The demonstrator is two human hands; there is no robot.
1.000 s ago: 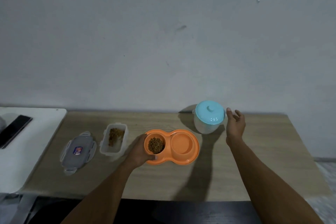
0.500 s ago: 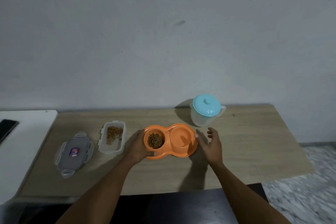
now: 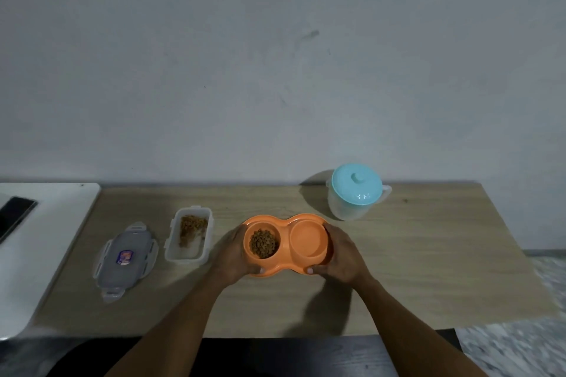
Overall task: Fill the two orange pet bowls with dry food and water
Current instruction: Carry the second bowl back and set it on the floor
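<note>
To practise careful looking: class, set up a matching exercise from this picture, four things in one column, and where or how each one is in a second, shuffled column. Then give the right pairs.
Things
1. Jug
2. Grey lid
3. Left bowl
4. Phone

States
A. lies on the white surface at far left
B. holds dry food
C. stands at the back right, blue lid on
D. lies flat on the table, left of the food box

Pairs: 1-C, 2-D, 3-B, 4-A

Both the left hand and right hand grip the orange double bowl.
</note>
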